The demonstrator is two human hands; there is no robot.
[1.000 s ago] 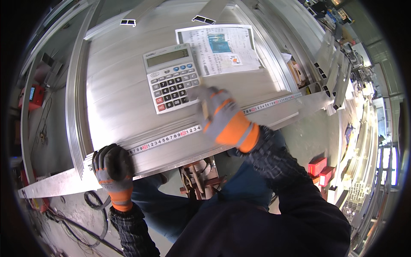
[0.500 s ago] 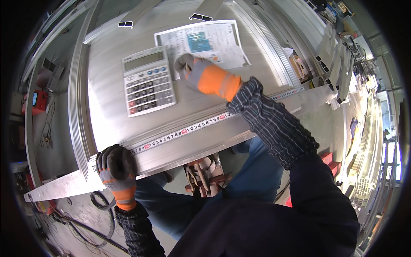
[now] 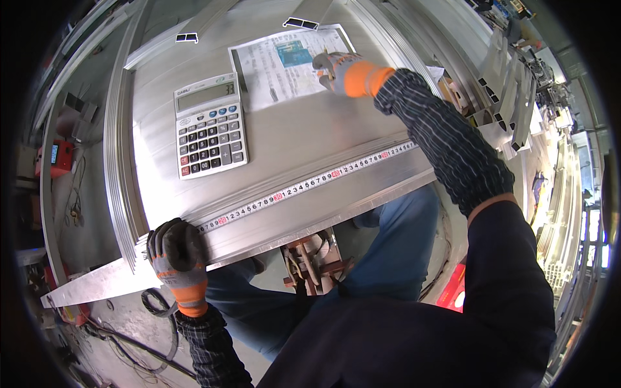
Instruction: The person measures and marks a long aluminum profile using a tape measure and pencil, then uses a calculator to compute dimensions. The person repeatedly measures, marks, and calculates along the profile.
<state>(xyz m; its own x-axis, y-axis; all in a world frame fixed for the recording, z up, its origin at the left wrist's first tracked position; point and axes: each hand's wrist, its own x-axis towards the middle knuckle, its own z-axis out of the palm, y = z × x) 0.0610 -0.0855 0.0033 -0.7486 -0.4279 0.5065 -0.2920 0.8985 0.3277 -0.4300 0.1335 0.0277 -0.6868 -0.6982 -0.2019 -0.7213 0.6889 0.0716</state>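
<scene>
A tape measure blade (image 3: 304, 186) lies stretched along a long aluminium profile (image 3: 323, 205) in front of me. At its left end my left hand (image 3: 178, 255), in a grey and orange glove, is closed over the blade and the profile's edge; the blade's end is hidden beneath it. My right hand (image 3: 339, 72), gloved alike, is closed over the right part of a printed sheet (image 3: 272, 81) with a blue patch. A small thin tip shows by its fingers, too little to name. Left of the sheet a white calculator (image 3: 208, 126) lies with its display lit.
More aluminium profiles (image 3: 119, 155) frame the work surface at left and right. Cut profile ends (image 3: 301, 23) jut in at the back. A red device (image 3: 57, 158) stands far left. Cables (image 3: 158, 304) lie on the floor, and a red box (image 3: 453, 288) is by my right leg.
My right hand has moved right and away, from beside the calculator to the sheet's right part. More of the tape blade now shows. The left hand stays in place.
</scene>
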